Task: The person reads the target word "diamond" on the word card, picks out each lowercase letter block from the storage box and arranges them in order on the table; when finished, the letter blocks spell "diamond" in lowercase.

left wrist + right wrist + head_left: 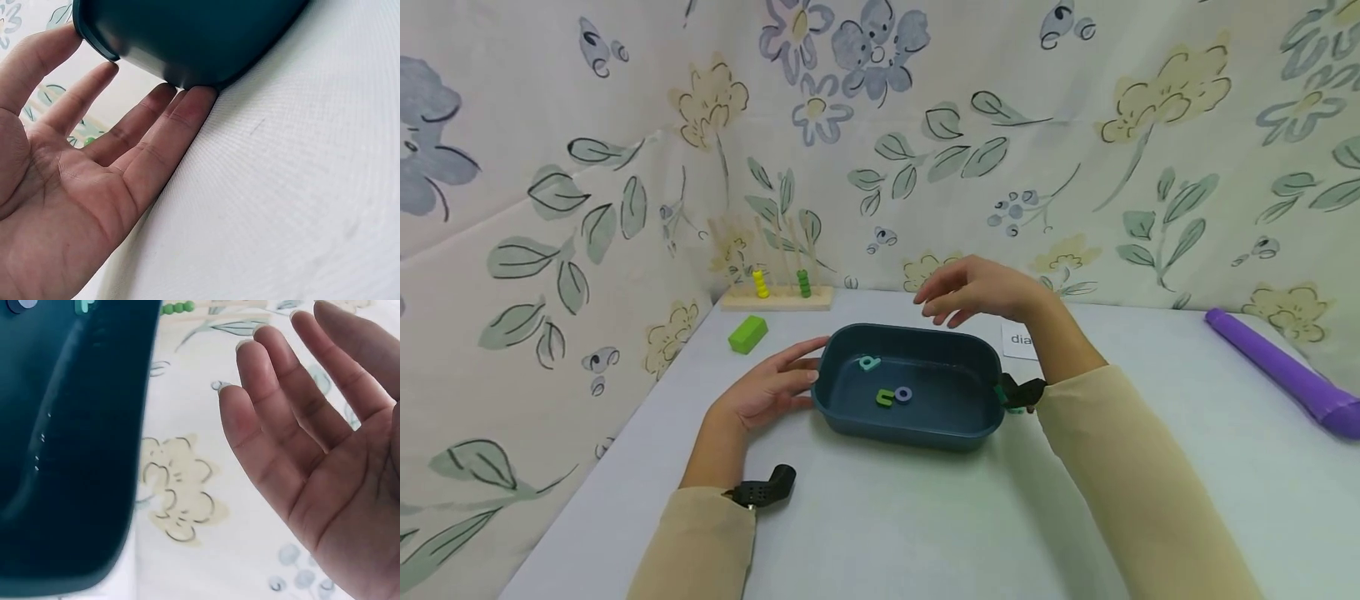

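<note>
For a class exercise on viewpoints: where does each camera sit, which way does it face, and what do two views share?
Head: on the head, facing forward and down at the tub; left hand, right hand and sleeves show.
Left wrist: on that wrist, facing along the left hand, whose fingers touch the tub; only that hand shows.
Right wrist: on that wrist, facing past the right hand toward the tub and floral cloth; only that hand shows.
Shared: head and right wrist both show letters inside the tub.

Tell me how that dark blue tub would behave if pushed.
The tub is probably stiff, judging by its even shape. Wide and low, it should slide rather than tip. Small letters inside look loose and may shift.
</note>
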`<action>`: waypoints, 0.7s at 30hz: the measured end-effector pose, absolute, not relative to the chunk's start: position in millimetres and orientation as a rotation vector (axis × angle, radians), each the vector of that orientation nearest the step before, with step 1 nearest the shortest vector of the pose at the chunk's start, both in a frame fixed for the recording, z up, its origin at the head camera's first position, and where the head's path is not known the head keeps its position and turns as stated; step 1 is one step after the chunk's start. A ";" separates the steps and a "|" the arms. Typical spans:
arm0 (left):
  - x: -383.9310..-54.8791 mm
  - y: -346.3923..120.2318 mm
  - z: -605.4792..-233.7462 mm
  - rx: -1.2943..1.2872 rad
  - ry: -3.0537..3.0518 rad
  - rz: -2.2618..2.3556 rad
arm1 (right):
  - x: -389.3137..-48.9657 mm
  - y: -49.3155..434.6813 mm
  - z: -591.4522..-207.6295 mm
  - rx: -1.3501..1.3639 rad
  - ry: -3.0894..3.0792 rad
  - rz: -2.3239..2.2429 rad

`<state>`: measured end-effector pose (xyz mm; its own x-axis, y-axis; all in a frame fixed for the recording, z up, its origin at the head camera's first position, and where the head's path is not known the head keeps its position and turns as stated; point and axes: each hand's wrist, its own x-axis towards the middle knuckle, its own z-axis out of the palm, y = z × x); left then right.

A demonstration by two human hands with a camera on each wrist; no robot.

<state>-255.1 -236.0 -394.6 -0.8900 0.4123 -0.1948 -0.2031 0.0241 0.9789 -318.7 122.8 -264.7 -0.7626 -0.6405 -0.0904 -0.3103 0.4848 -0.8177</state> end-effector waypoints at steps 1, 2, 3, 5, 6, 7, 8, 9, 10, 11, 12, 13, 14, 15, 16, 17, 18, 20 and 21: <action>-255.1 -235.9 -394.4 0.211 1.879 1.918 | -320.4 120.4 -266.7 -0.794 2.331 -1.186; -255.0 -235.9 -394.2 0.208 1.878 1.918 | -321.8 118.0 -268.8 -0.794 2.312 -1.194; -254.9 -235.8 -394.0 0.206 1.878 1.917 | -322.9 115.8 -270.8 -0.789 2.295 -1.204; -254.6 -236.1 -393.7 0.202 1.878 1.917 | -323.9 111.4 -274.4 -0.784 2.260 -1.222; -254.3 -236.3 -393.6 0.200 1.878 1.919 | -324.2 109.1 -276.2 -0.781 2.244 -1.229; -254.3 -236.0 -393.5 0.198 1.876 1.922 | -324.2 107.6 -278.0 -0.775 2.228 -1.231; -254.3 -235.7 -393.4 0.198 1.875 1.923 | -324.3 106.1 -280.1 -0.773 2.214 -1.224; -254.3 -235.5 -393.3 0.198 1.871 1.926 | -324.2 104.6 -282.0 -0.768 2.199 -1.213; -254.3 -235.3 -393.3 0.201 1.869 1.927 | -324.4 103.0 -284.1 -0.766 2.182 -1.202; -254.2 -235.2 -393.1 0.201 1.870 1.928 | -324.3 101.5 -286.0 -0.769 2.166 -1.185; -254.2 -235.1 -393.1 0.203 1.869 1.928 | -324.1 99.8 -287.6 -0.768 2.152 -1.166; -254.2 -235.0 -392.9 0.205 1.871 1.926 | -324.2 98.1 -289.5 -0.769 2.138 -1.141; -254.1 -235.1 -392.8 0.206 1.870 1.925 | -324.2 96.2 -291.1 -0.767 2.122 -1.122; -254.1 -235.2 -392.6 0.208 1.872 1.924 | -324.0 94.3 -292.2 -0.764 2.108 -1.102; -254.1 -235.3 -392.4 0.210 1.875 1.921 | -324.1 92.2 -293.3 -0.766 2.097 -1.080; -254.1 -235.6 -392.2 0.209 1.876 1.920 | -324.0 90.0 -294.1 -0.761 2.090 -1.055; -254.1 -235.7 -392.0 0.211 1.877 1.919 | -324.4 87.9 -295.5 -0.757 2.084 -1.030; -254.2 -235.5 -392.1 0.210 1.878 1.916 | -325.4 84.9 -299.1 -0.755 2.075 -0.985; -254.2 -235.1 -392.0 0.209 1.878 1.915 | -326.0 83.9 -301.1 -0.758 2.071 -0.967</action>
